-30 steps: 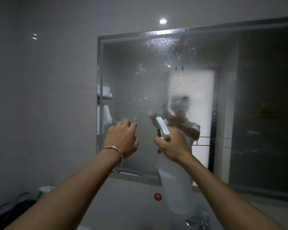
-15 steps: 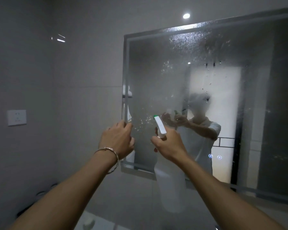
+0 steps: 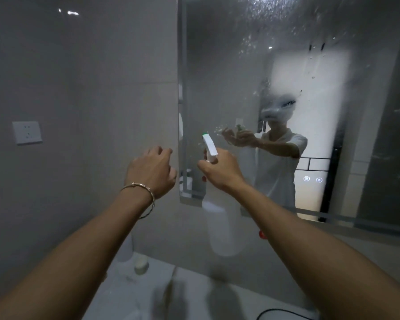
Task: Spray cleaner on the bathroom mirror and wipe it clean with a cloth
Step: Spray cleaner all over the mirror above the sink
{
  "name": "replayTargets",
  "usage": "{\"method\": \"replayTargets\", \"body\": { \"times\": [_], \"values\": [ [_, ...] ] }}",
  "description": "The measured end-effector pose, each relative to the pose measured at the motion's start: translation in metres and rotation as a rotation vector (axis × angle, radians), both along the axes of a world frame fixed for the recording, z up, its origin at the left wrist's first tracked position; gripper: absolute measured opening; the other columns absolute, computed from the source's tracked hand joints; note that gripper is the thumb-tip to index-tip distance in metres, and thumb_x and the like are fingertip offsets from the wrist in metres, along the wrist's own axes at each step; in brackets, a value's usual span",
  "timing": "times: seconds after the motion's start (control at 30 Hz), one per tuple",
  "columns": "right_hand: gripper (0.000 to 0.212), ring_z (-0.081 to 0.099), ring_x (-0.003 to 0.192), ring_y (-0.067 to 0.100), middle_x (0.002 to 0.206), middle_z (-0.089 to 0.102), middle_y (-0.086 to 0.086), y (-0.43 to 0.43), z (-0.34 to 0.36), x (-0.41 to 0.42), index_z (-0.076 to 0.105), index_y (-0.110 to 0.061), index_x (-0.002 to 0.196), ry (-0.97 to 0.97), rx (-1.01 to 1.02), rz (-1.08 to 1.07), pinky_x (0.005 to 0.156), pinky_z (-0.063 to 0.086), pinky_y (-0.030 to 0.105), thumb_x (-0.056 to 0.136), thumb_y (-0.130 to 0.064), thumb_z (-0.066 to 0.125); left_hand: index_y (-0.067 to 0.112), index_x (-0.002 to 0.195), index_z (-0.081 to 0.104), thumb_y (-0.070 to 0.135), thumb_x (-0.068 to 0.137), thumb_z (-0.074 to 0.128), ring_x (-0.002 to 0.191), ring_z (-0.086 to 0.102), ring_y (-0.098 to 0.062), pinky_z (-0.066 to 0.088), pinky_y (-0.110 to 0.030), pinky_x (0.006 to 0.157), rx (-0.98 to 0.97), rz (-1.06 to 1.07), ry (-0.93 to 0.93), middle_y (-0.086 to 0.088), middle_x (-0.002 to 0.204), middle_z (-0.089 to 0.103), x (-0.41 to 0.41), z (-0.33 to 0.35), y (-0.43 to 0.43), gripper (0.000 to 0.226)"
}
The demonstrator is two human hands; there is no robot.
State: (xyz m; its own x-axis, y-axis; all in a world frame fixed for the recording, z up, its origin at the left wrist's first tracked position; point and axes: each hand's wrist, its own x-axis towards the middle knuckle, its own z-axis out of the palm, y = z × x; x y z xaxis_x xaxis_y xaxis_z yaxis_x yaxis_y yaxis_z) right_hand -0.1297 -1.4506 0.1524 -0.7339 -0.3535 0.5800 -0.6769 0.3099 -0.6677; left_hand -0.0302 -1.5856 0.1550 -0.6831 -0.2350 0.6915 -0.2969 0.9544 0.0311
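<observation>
The bathroom mirror (image 3: 217, 77) fills the upper right, its glass misted and dotted with spray droplets, thickest near the top. My right hand (image 3: 219, 172) grips the neck of a translucent white spray bottle (image 3: 222, 227). Its white nozzle with a green tip points at the mirror's lower left area. My left hand (image 3: 151, 174), with a bangle on the wrist, hovers beside the mirror's left edge. Its fingers are loosely curled and hold nothing. No cloth is in view. The mirror reflects a person in a white shirt with both arms held out.
A white wall socket (image 3: 26, 132) sits on the grey tiled wall at left. Below lies a white counter (image 3: 129, 294) with a small white cap-like object (image 3: 141, 265) and a black cable (image 3: 284, 312). Two lit touch icons (image 3: 312, 179) glow on the mirror.
The view has swung left and drawn closer to the mirror. Both hands now sit by the mirror's left edge. The bottle stays in my right hand; my left hand's fingers have loosened.
</observation>
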Motion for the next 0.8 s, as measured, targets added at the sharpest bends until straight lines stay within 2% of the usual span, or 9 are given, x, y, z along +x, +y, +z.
{"method": "replayTargets", "body": {
  "times": [0.13,0.23,0.33,0.43,0.5,0.6,0.7,0.8],
  "values": [
    [0.015,0.065,0.066,0.031,0.068,0.064,0.011,-0.016,-0.01,0.005,0.056,-0.01,0.067,0.016,0.036,-0.028,0.061,0.056,0.045,0.073,-0.023,0.059,0.016,0.133,0.044,0.026,0.088,0.045,0.108,0.051,-0.03,0.045,-0.04,0.08,0.028,0.012,-0.011,-0.011,0.125,0.05,-0.002,-0.009,-0.007,0.047],
    [0.016,0.056,0.07,0.028,0.075,0.059,0.007,-0.025,-0.018,0.008,0.054,-0.014,0.072,0.098,0.139,-0.087,0.058,0.043,0.033,0.077,-0.026,0.062,0.016,0.133,0.045,0.025,0.087,0.046,0.11,0.05,-0.03,0.045,-0.039,0.08,0.047,0.013,0.001,-0.011,0.124,0.05,0.0,-0.014,-0.013,0.047],
    [0.016,0.054,0.073,0.026,0.083,0.058,0.008,-0.027,-0.026,0.007,0.055,-0.012,0.082,0.121,0.14,-0.091,0.06,0.044,0.034,0.078,-0.026,0.063,0.016,0.132,0.046,0.025,0.087,0.046,0.11,0.05,-0.029,0.045,-0.038,0.079,0.068,0.004,0.002,-0.011,0.125,0.05,0.001,-0.022,-0.021,0.046],
    [0.012,0.054,0.069,0.023,0.075,0.055,0.004,-0.023,-0.035,0.008,0.049,-0.018,0.075,0.044,0.117,-0.062,0.058,0.044,0.033,0.079,-0.021,0.06,0.017,0.133,0.044,0.025,0.088,0.045,0.111,0.05,-0.026,0.043,-0.036,0.08,0.089,0.0,-0.005,-0.008,0.127,0.05,0.004,-0.03,-0.026,0.045],
    [0.015,0.061,0.072,0.026,0.071,0.057,0.002,-0.02,-0.042,0.009,0.047,-0.023,0.071,-0.029,0.069,-0.067,0.062,0.048,0.036,0.079,-0.019,0.059,0.017,0.133,0.044,0.025,0.088,0.044,0.113,0.049,-0.025,0.042,-0.036,0.08,0.099,-0.001,-0.021,-0.007,0.128,0.05,0.004,-0.035,-0.027,0.045],
    [0.011,0.068,0.071,0.028,0.07,0.065,0.007,-0.018,-0.051,0.009,0.051,-0.022,0.072,-0.098,0.04,-0.069,0.067,0.054,0.038,0.077,-0.017,0.059,0.017,0.133,0.044,0.025,0.088,0.044,0.113,0.049,-0.026,0.043,-0.036,0.08,0.115,-0.015,-0.047,-0.008,0.128,0.049,0.001,-0.041,-0.027,0.045],
    [0.01,0.067,0.063,0.029,0.067,0.064,0.011,-0.019,-0.058,0.011,0.053,-0.013,0.069,-0.073,0.072,-0.053,0.063,0.056,0.046,0.076,-0.017,0.059,0.017,0.131,0.045,0.024,0.088,0.045,0.113,0.049,-0.028,0.044,-0.038,0.081,0.124,-0.038,-0.057,-0.009,0.127,0.05,-0.005,-0.043,-0.025,0.044],
    [0.014,0.065,0.066,0.029,0.071,0.062,0.007,-0.015,-0.063,0.015,0.048,-0.018,0.071,-0.028,0.093,-0.061,0.062,0.055,0.046,0.077,-0.021,0.06,0.017,0.129,0.047,0.025,0.087,0.045,0.112,0.049,-0.028,0.044,-0.038,0.08,0.122,-0.053,-0.073,-0.009,0.126,0.051,-0.014,-0.046,-0.019,0.042]
  ]
}}
